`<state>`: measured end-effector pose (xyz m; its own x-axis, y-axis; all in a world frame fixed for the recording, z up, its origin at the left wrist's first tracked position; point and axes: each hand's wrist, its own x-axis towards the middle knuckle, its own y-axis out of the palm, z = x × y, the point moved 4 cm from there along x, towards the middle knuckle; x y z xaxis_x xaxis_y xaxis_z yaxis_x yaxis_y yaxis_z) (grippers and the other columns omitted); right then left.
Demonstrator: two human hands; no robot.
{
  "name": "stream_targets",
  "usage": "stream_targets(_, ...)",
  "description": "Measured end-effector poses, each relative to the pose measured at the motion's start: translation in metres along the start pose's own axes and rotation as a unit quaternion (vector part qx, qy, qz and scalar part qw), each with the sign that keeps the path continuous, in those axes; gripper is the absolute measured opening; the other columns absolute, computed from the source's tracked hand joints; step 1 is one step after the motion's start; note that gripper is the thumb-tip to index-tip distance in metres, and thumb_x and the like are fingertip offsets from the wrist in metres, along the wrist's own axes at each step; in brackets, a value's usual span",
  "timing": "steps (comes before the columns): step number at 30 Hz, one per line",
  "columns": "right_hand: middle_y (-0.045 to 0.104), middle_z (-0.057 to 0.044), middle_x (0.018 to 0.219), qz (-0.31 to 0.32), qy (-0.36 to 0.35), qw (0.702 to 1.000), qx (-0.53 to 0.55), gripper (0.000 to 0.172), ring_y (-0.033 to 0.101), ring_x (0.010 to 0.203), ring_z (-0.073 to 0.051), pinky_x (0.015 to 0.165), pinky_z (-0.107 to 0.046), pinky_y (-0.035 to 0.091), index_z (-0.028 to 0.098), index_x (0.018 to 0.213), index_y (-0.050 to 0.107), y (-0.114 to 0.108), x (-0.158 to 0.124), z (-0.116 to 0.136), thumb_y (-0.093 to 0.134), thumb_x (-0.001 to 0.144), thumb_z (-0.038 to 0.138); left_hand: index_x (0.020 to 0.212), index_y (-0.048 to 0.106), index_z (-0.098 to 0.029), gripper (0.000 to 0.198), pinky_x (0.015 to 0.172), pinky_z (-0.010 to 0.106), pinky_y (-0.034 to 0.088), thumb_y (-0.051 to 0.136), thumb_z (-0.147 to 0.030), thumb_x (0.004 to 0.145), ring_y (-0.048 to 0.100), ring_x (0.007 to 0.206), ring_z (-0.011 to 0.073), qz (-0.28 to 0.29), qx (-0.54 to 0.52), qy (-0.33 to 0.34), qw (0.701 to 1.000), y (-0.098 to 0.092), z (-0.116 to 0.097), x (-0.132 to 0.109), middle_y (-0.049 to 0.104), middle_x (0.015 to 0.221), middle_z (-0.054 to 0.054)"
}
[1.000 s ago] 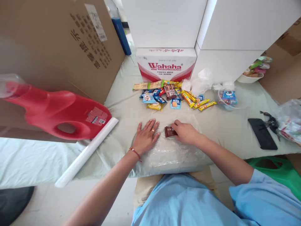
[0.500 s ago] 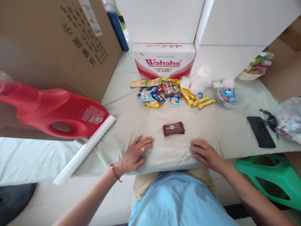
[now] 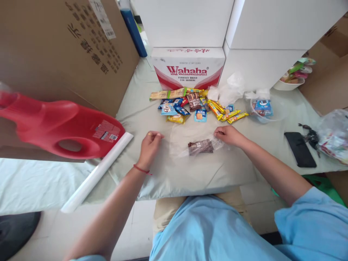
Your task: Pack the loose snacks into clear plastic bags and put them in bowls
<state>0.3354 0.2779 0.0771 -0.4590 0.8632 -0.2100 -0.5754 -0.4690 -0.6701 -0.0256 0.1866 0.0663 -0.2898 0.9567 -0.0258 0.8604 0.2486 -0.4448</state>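
Note:
Two brown snack packets (image 3: 200, 146) lie together on the table, partly covered by a thin clear plastic film (image 3: 176, 139). My right hand (image 3: 230, 135), just to their right, pinches the film's edge. On the other side my left hand (image 3: 152, 145) is closed, thumb against fingers; what it grips, if anything, is too faint to make out. Behind the film is a pile of colourful wrapped snacks, with a light blue packet (image 3: 168, 109), a brown cocoa packet (image 3: 194, 101) and yellow sticks (image 3: 237, 117).
A red jug (image 3: 65, 127) and a white roll (image 3: 98, 172) lie at the left, beside a large cardboard box (image 3: 103, 72). A Wahaha box (image 3: 187, 69) stands behind the snacks. Right are a clear bowl (image 3: 268, 117), a black phone (image 3: 300, 149) and a plastic bag (image 3: 334, 137).
Both hands have moved up and away from the table's front edge and closed. The film's near part now lies folded over the brown packets.

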Motion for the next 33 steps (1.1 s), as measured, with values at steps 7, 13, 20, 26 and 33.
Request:
stream_targets(7, 0.057, 0.002, 0.065, 0.024, 0.042, 0.999, 0.012, 0.032, 0.046, 0.060, -0.014, 0.058, -0.026, 0.034, 0.017, 0.080, 0.071, 0.005, 0.015, -0.012, 0.057, 0.082, 0.046, 0.153, 0.045, -0.027, 0.071, 0.128, 0.057, 0.029, 0.072, -0.043, 0.089, 0.052, 0.145, 0.0307, 0.164, 0.137, 0.309, 0.927, 0.014, -0.024, -0.070, 0.055, 0.155, 0.015)
stream_targets(13, 0.064, 0.000, 0.070, 0.023, 0.058, 0.998, -0.029, 0.031, 0.052, 0.063, -0.015, 0.061, -0.026, 0.037, 0.017, 0.085, 0.073, 0.003, 0.014, -0.013, 0.056, 0.088, 0.042, 0.094, 0.073, -0.023, 0.026, 0.109, 0.052, 0.047, 0.054, -0.040, 0.099, 0.069, 0.101, 0.0278, 0.034, 0.226, 0.138, 0.964, 0.044, -0.010, -0.034, 0.076, 0.091, 0.007)
stream_targets(20, 0.075, -0.015, 0.105, -0.063, 0.005, 0.952, -0.299, 0.029, 0.066, 0.099, -0.028, 0.081, -0.034, 0.046, 0.017, 0.104, 0.078, -0.017, 0.029, 0.029, 0.055, 0.101, 0.034, 0.122, 0.066, -0.015, 0.044, 0.106, 0.053, 0.046, 0.067, -0.032, 0.082, 0.058, 0.121, 0.0358, -0.181, 0.271, 0.070, 0.943, 0.030, -0.007, -0.019, 0.065, 0.122, 0.018)
stream_targets(26, 0.065, -0.021, 0.140, 0.005, -0.123, 0.951, -0.283, 0.050, 0.057, 0.128, -0.033, 0.107, -0.040, 0.043, 0.009, 0.143, 0.062, 0.024, 0.076, 0.064, 0.065, 0.098, 0.031, 0.106, 0.071, -0.021, 0.026, 0.098, 0.046, 0.042, 0.054, -0.011, 0.089, 0.062, 0.104, 0.0272, -0.277, 0.273, 0.279, 0.878, 0.020, -0.062, -0.073, 0.069, 0.101, 0.010)
stream_targets(33, 0.075, -0.008, 0.093, 0.054, -0.046, 0.975, -0.209, 0.028, 0.065, 0.092, -0.023, 0.079, -0.029, 0.043, 0.014, 0.116, 0.075, 0.037, 0.100, 0.057, 0.072, 0.092, 0.028, 0.137, 0.068, -0.029, 0.046, 0.078, 0.043, 0.037, 0.048, -0.012, 0.099, 0.062, 0.102, 0.0249, 0.101, 0.357, 0.292, 0.882, 0.100, -0.067, -0.070, 0.073, 0.139, 0.004)
